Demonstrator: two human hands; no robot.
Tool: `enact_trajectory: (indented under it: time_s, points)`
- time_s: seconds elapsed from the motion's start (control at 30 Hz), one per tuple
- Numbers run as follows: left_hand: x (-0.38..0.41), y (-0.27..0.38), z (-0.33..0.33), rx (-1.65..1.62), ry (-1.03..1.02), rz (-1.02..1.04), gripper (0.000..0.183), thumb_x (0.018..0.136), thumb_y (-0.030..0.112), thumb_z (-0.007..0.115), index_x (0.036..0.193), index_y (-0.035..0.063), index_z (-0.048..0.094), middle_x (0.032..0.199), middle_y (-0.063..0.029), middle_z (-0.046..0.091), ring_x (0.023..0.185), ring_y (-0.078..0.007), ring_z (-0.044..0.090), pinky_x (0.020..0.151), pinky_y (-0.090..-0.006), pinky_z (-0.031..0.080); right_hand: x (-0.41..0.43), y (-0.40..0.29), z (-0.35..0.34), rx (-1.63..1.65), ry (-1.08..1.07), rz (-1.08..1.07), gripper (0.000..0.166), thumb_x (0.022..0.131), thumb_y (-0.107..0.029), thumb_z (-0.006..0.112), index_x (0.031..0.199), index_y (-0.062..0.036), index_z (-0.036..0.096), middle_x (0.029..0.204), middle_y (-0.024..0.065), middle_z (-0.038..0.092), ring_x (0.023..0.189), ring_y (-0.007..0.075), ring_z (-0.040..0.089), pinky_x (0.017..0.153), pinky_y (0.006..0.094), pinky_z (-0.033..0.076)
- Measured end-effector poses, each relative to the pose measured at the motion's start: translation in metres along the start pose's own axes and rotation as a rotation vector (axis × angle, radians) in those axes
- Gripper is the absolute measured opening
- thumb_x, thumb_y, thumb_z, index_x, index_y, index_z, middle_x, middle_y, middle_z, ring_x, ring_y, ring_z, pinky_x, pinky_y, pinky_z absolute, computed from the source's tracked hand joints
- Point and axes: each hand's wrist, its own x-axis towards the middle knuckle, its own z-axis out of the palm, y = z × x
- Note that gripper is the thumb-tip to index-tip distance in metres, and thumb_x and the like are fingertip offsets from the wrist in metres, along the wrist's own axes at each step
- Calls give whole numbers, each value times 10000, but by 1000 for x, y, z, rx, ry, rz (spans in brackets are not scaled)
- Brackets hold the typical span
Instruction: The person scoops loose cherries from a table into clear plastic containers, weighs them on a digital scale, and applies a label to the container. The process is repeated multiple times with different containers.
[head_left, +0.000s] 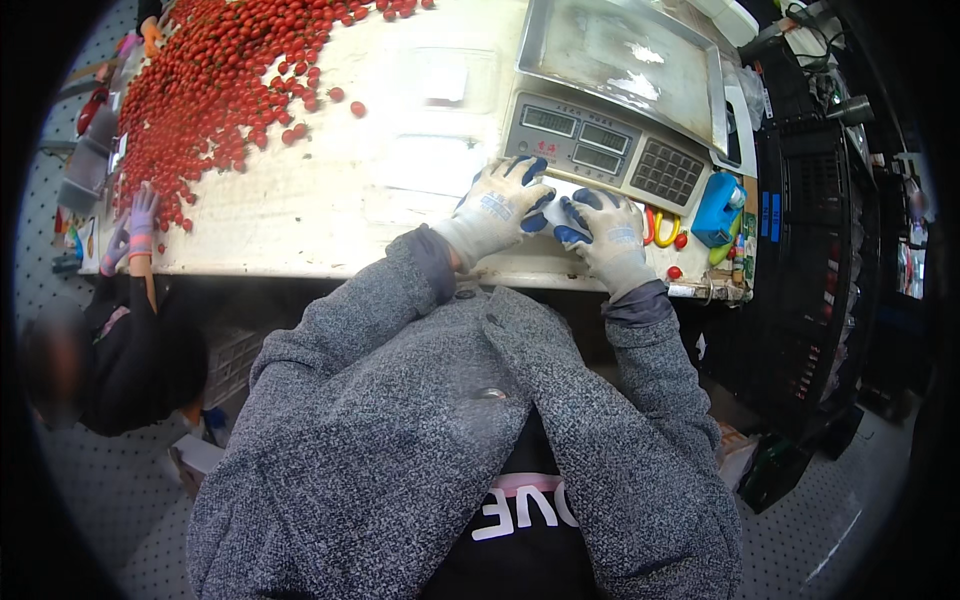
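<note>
Both my hands wear white knit gloves with blue-coated fingertips. My left hand (499, 202) and my right hand (611, 229) meet near the table's front edge, fingers bent around a small white slip (553, 201) that spans the gap between them. Much of the slip is hidden by the gloves. Just beyond them stands a digital weighing scale (517, 146) with a metal pan (622, 52). Left of the scale lies a clear plastic tray (450, 81) with a white patch. A second, glare-washed tray (427, 165) is nearer my left hand.
Many cherry tomatoes (217, 82) spread over the white table (300, 232) at the left. Red-and-yellow handles (664, 229), a blue dispenser (714, 210) and loose tomatoes (674, 272) lie at right. Black crates (810, 225) stand beyond. A co-worker's gloved hands (141, 223) reach in from the left.
</note>
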Motion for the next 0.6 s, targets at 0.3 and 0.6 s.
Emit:
enact_trajectory:
  time_s: [0.3,0.6]
  points:
    - [0,-1,1,1,13,11,430,739,230,725,1140,144,594,1321,-199,449,1218,-374,421,1027,-452,347,1,2,4,22,20,4,462,792,-389,688,1206,-195,614,1310,72,514,1249,283,426,1061,449,276]
    - [0,-1,-1,3,2,16,450,728,219,731,1150,151,592,1327,-195,447,1216,-376,422,1024,-449,351,2,3,2,49,12,4,462,776,-371,705,1196,-197,621,1307,70,516,1249,280,428,1059,439,280]
